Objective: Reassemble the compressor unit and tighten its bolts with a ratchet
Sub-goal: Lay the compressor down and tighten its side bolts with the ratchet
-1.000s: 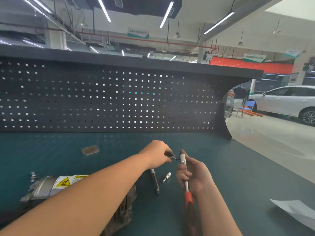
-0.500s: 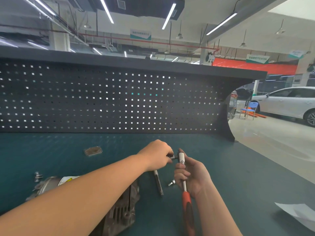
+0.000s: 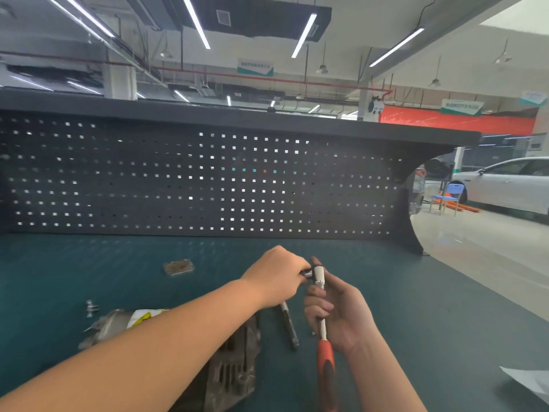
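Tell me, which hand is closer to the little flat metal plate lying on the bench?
Left. The left hand grips the socket just right of the metal plate. The right hand, holding the ratchet, is farther right.

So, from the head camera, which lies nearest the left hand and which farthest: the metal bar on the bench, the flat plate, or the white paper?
From the left hand:
1. Metal bar, just below it.
2. Flat plate, further left.
3. White paper, far right bench corner.
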`<state>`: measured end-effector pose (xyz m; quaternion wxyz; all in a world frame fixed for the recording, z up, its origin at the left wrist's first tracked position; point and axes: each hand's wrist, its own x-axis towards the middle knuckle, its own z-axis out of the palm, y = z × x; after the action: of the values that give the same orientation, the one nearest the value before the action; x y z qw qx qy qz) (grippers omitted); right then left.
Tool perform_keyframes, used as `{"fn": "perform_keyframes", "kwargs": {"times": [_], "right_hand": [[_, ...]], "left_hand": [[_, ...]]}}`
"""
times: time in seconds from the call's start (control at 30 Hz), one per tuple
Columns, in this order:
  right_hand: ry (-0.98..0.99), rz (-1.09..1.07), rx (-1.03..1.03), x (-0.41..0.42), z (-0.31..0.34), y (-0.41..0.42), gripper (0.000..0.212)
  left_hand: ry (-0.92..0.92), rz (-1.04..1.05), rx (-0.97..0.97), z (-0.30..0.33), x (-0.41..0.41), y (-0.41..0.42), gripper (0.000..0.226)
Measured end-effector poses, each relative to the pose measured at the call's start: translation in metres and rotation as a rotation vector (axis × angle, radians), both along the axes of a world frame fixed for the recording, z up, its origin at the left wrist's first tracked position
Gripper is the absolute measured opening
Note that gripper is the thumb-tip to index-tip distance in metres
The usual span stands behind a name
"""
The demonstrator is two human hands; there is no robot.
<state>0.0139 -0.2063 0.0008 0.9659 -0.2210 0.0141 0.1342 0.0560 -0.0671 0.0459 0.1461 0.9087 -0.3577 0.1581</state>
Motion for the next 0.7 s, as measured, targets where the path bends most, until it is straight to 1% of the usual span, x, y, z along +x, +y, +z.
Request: {"fn": "perform_keyframes", "kwargs": {"times": [0.03,0.07,0.13,0.17,0.23,0.27,0.3,0.33,0.37,0.4,0.47,0.57,0.63,0.7], "right_hand": [[-0.035,0.028,-0.004,0.000,0.000,0.002,0.021],[-0.066,0.058,-0.010,0.000,0.000,0.003,0.028],[-0.080,0.090,-0.036,-0.001,0.000,0.001,0.043],[-0.072,0.085,-0.069,-0.001,-0.001,-0.001,0.042],[-0.037,0.030,-0.151,0.001,-0.004,-0.007,0.028],[-0.005,-0.013,-0.182,0.004,-0.007,-0.010,0.022],[0.025,-0.064,-0.190,0.006,-0.011,-0.012,0.022],[0.055,-0.115,-0.186,0.010,-0.016,-0.015,0.026],[0.082,-0.152,-0.181,0.012,-0.020,-0.019,0.030],[0.098,-0.175,-0.180,0.014,-0.024,-0.021,0.030],[0.102,-0.190,-0.184,0.017,-0.032,-0.024,0.026],[0.071,-0.208,-0.167,0.020,-0.036,-0.026,0.010],[0.042,-0.182,-0.129,0.018,-0.032,-0.026,0.017],[0.016,-0.166,-0.091,0.012,-0.025,-0.026,0.021]], "left_hand": [[0.060,-0.018,-0.062,0.003,-0.003,0.006,0.022],[0.127,-0.033,-0.116,0.006,-0.005,0.015,0.029],[0.239,0.015,-0.195,0.018,-0.006,0.045,0.044],[0.255,0.096,-0.240,0.025,-0.003,0.068,0.041],[0.230,0.363,-0.304,0.032,0.005,0.133,0.027],[0.228,0.529,-0.294,0.030,0.008,0.171,0.024],[0.254,0.686,-0.253,0.023,0.009,0.209,0.022],[0.309,0.809,-0.201,0.010,0.008,0.243,0.021],[0.370,0.886,-0.155,-0.006,0.005,0.269,0.020],[0.423,0.913,-0.147,-0.024,0.003,0.286,0.019],[0.464,0.871,-0.227,-0.060,0.003,0.300,0.024],[0.410,0.835,-0.253,-0.093,0.009,0.301,0.042],[0.358,0.850,-0.239,-0.101,0.017,0.303,0.040],[0.317,0.852,-0.198,-0.104,0.025,0.304,0.032]]}}
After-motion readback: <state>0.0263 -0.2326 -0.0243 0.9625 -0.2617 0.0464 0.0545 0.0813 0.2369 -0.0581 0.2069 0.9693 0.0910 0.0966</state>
